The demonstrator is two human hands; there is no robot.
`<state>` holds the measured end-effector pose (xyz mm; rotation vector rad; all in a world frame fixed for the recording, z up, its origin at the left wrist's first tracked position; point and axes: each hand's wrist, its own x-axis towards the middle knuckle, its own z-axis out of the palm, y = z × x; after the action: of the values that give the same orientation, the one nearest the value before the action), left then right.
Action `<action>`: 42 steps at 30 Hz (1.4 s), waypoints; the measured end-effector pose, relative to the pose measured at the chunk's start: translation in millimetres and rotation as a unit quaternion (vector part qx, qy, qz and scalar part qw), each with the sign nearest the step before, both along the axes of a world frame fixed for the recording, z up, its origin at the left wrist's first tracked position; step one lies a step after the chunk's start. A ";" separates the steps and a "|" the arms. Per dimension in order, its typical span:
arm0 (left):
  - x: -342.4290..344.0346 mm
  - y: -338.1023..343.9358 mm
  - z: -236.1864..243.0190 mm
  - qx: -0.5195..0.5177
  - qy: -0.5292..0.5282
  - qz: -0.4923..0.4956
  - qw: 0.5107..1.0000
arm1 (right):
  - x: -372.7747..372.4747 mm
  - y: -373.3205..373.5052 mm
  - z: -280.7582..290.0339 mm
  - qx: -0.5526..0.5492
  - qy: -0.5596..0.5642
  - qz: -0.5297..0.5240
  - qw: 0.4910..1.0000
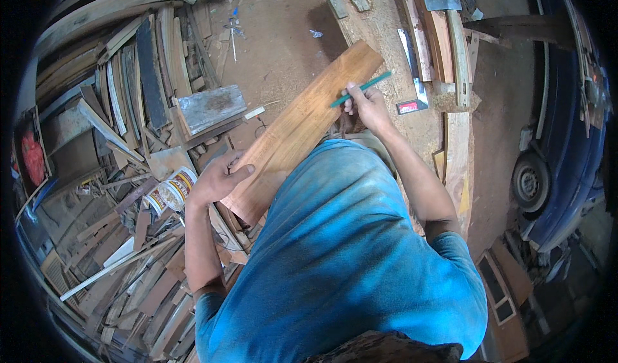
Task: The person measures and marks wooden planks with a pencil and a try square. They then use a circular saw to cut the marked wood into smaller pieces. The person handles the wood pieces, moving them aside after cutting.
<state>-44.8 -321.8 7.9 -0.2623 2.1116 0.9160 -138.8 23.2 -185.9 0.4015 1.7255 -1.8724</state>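
A long reddish-brown wooden board [290,131] lies diagonally in front of my body. My left hand [222,179] grips its near end, thumb over the top face. Near the far end, my right hand [362,105] is closed on a thin green pencil-like stick [381,78] that lies across the board. Beyond that hand, on the sawdust-covered work surface [409,131], rests a metal square [418,96] with a red handle.
Piles of scrap wood [129,266] crowd my left, with labelled buckets [177,186] among them. Several planks [438,35] and a metal blade [442,1] lie at the far right of the bench. A blue vehicle [566,157] stands farther right.
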 end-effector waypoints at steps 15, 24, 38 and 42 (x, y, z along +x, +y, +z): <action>-12.3 6.0 13.1 0.000 -0.006 -0.025 1.000 | 0.3 56.9 15.4 0.162 0.041 0.069 0.984; -10.6 85.0 83.4 -0.054 0.149 -0.301 0.940 | 7.6 72.5 -2.1 -0.021 -0.150 -0.192 0.970; -9.3 122.0 99.2 -0.168 0.292 -0.521 0.784 | 44.6 42.2 -27.9 -0.183 -0.198 -0.301 0.915; -11.7 100.1 93.7 -0.082 0.242 -0.385 0.887 | 25.7 33.9 13.6 -0.118 -0.167 -0.281 0.938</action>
<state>-56.5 -221.7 101.6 0.7621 2.4263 0.3309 -113.1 57.1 -172.3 1.1366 1.2156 -2.2009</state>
